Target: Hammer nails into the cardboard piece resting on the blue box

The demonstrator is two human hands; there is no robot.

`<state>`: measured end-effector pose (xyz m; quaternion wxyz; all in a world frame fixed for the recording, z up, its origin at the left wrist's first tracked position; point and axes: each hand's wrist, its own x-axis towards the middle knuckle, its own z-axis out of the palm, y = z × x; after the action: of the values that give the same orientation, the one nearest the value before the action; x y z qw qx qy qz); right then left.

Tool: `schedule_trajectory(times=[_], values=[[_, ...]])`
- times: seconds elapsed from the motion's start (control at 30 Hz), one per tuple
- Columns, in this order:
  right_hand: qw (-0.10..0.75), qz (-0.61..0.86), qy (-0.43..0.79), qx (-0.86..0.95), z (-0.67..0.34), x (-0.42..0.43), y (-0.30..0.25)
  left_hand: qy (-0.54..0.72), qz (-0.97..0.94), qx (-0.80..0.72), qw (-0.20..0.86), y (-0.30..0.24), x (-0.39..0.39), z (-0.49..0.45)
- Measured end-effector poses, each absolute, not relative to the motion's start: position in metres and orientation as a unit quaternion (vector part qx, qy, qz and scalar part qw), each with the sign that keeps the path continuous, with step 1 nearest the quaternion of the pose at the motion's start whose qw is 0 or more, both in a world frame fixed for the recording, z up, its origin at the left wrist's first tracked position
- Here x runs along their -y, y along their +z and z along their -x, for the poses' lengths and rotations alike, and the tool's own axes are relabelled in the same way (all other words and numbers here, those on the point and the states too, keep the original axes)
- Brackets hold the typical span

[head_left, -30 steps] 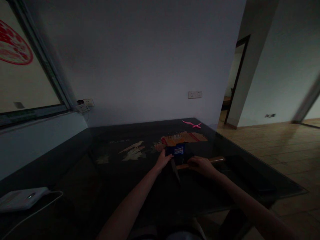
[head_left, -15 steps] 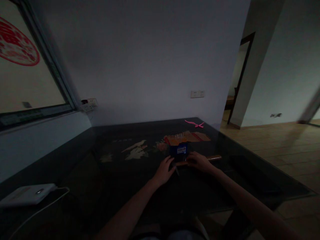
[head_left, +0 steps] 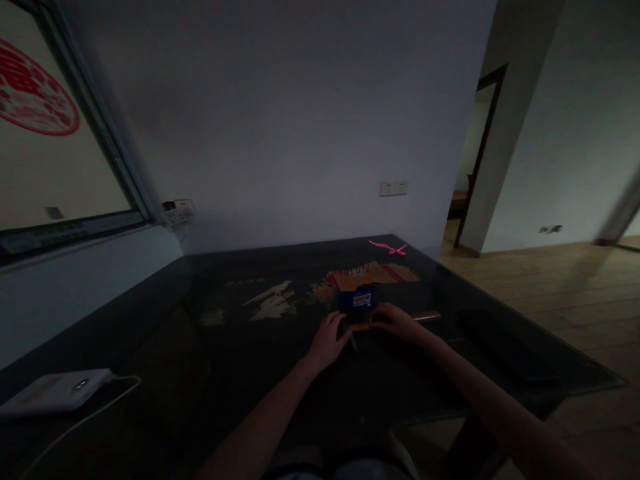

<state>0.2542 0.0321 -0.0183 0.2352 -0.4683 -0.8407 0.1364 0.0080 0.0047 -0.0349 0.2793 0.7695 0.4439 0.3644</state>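
Observation:
What looks like a hammer [head_left: 426, 317] lies across the dark table, its brown wooden handle pointing right and a dull metal head [head_left: 354, 343] at its left end. Curled around the head is my left hand [head_left: 327, 339], its fingers closed on it. My right hand [head_left: 395, 321] grips the middle of the handle, closed. Just beyond both hands stands a small blue box [head_left: 356, 299] with a white label and an orange upper part. Several thin dark pieces stick up from its top; I cannot make out what they are.
Behind the box lies a flat tan and red piece of card [head_left: 395, 273], with a pink ribbon [head_left: 393, 249] farther back. A long black object [head_left: 503, 347] lies at the right. A white power bank [head_left: 60, 392] with a cable sits at the left. The table [head_left: 240, 373] meets a wall.
The view has shifted very slightly. Both hands keep their places on the hammer, with no clear movement of the objects.

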Motion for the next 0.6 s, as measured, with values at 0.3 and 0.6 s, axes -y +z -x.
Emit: schedule_trajectory(times=[0.3,0.6], values=[[0.304,0.600,0.112,0.732,-0.249,-0.069,-0.025,0.375,-0.744,-0.471,0.289,-0.036,-0.058,-0.032],[0.298,0.634,0.116,0.705,-0.259,-0.070,-0.024,0.387,-0.756,-0.437,0.297,-0.040,-0.063,-0.037]])
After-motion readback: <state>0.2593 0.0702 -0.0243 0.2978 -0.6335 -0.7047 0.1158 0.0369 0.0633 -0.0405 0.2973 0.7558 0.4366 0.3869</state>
